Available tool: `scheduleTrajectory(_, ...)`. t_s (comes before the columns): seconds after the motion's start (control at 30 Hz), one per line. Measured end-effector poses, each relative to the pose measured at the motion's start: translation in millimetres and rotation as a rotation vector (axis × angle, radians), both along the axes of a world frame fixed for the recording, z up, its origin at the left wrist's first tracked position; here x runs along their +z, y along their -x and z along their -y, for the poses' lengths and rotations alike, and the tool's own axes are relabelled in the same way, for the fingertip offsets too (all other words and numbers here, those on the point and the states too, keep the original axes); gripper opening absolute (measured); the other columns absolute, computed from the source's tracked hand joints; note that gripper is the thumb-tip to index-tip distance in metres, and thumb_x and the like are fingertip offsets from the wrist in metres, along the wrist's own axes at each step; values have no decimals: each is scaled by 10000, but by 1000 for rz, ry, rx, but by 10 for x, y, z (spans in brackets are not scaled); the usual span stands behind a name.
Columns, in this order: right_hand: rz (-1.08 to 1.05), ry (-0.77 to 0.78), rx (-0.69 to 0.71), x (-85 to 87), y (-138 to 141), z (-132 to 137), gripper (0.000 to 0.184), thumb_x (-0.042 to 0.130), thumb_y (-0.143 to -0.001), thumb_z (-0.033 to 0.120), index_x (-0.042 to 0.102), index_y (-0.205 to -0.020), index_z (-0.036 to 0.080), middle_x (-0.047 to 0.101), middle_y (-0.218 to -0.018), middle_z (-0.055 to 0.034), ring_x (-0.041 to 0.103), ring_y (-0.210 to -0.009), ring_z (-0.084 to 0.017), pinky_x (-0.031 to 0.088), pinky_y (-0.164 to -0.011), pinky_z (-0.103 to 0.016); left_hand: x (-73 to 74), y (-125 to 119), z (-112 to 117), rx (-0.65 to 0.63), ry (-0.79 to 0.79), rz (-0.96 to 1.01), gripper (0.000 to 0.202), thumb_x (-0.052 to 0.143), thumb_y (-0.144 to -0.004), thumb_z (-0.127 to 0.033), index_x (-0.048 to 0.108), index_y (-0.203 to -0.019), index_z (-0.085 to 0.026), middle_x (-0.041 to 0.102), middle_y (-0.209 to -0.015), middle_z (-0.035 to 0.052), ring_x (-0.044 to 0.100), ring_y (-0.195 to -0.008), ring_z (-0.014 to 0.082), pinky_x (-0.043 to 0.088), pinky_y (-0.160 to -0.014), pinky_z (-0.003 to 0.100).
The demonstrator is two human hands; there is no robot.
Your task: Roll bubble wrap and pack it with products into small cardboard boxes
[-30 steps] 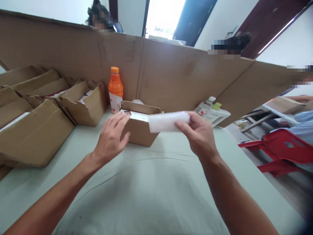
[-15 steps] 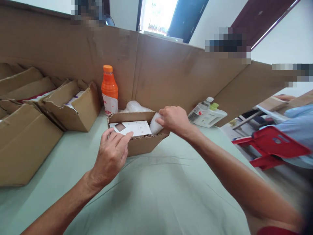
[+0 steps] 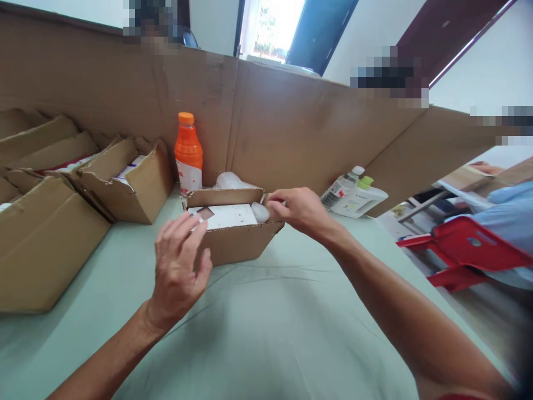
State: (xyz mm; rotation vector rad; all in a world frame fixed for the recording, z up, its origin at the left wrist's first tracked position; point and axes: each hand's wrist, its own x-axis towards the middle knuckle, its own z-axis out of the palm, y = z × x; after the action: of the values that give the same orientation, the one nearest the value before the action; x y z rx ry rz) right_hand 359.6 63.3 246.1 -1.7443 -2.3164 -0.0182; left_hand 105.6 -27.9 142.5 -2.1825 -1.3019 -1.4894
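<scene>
Hovering just before the near left corner of the small open carton (image 3: 233, 244), with the left hand (image 3: 179, 266) empty, fingers loosely spread, and covering part of the carton's front wall. Reaching in from the other side with the right hand (image 3: 297, 210), fingers curled at the carton's right rim; impossible to tell whether gripping the flap or merely touching it. Inside the carton, a flat white box (image 3: 225, 215) lying beside a white foam roll (image 3: 260, 212), the roll's far end hidden by the right fingers. Behind, a clear plastic bundle (image 3: 228, 179), mostly screened by the carton's back flap. Upright against the tall cardboard wall (image 3: 291, 128), an orange bottle (image 3: 188, 153); to the right, a white bottle with a green cap (image 3: 358, 195), label too small to read. Cut off at the left edge, several larger cartons (image 3: 125, 183). Underneath everything, a pale green tabletop (image 3: 270, 322). Beyond its right edge, a red chair (image 3: 470, 253), and above the wall a bright doorway (image 3: 270, 28).
</scene>
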Motion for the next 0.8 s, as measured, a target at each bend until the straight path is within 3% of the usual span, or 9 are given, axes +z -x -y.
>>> scheduleTrajectory(0.07, -220, -124, -16, -86, -285, 196, 249, 534, -911, 286, 764, -866, 202, 738, -753, -27, 632, -652, -161, 436, -624, -284, -121, 105, 89, 52, 118, 154, 661, 631, -870, -155, 428, -1488, -275, 518, -1460, 134, 472, -1396, 327, 377, -1168, 570)
scheduleTrajectory(0.13, -376, -132, -24, -309, -528, 361, 263, 569, -901, 373, 754, -944, 190, 749, -804, -47, 629, -653, -165, 460, -611, -290, -317, 207, 166, 74, 379, 346, 617, 632, -885, -245, 453, -1475, -283, 526, -1467, 128, 529, -1343, 319, 424, -1133, 561)
scheduleTrajectory(0.23, -526, 49, 29, -795, -612, 461, 492, 695, -800, 444, 673, -1221, 190, 746, -1114, -110, 682, -828, -212, 510, -637, -305, -626, 279, 193, -13, 721, 633, 632, 646, -865, -343, 461, -1465, -268, 519, -1490, 137, 535, -1344, 320, 462, -1097, 537)
scheduleTrajectory(0.3, -574, 156, 72, -1076, -463, 423, 604, 722, -770, 429, 603, -1310, 184, 711, -1218, -132, 680, -927, -233, 527, -688, -322, -730, 258, 130, -120, 808, 756, 670, 671, -831, -359, 460, -1455, -237, 515, -1493, 148, 520, -1363, 316, 473, -1088, 496)
scheduleTrajectory(0.37, -572, 196, 52, -1227, -262, 348, 524, 678, -806, 382, 600, -1273, 160, 735, -1105, -122, 669, -871, -222, 516, -709, -326, -715, 184, 17, -187, 831, 822, 652, 689, -799, -357, 498, -1402, -198, 567, -1427, 148, 554, -1321, 299, 498, -1056, 445)
scheduleTrajectory(0.5, -556, 143, -107, -1232, -232, 412, 324, 607, -837, 337, 629, -1104, 156, 724, -855, -65, 620, -673, -189, 478, -657, -313, -512, -150, -170, -236, 823, 863, 597, 709, -735, -315, 564, -1295, -170, 653, -1279, 121, 603, -1235, 271, 518, -1006, 393)
scheduleTrajectory(0.57, -580, 78, -208, -1247, -467, 684, 287, 600, -836, 381, 623, -1020, 161, 710, -809, -63, 617, -630, -194, 472, -615, -316, -460, -401, -155, -303, 858, 834, 632, 708, -712, -274, 558, -1316, -171, 651, -1295, 116, 609, -1226, 260, 510, -1013, 382)
scheduleTrajectory(0.67, -580, -64, -373, -1374, -882, 1389, 279, 589, -857, 467, 603, -884, 189, 689, -747, -67, 611, -575, -205, 468, -544, -327, -495, -752, 18, -489, 943, 764, 675, 697, -721, -227, 539, -1375, -178, 626, -1370, 119, 596, -1249, 254, 482, -1052, 376)
scheduleTrajectory(0.8, -494, -184, -441, -1608, -1086, 2359, 356, 621, -885, 556, 647, -932, 204, 712, -808, -88, 676, -700, -260, 543, -612, -372, -609, -861, 282, -595, 1056, 663, 604, 686, -797, -286, 556, -1381, -204, 622, -1389, 115, 617, -1212, 253, 470, -1059, 391)
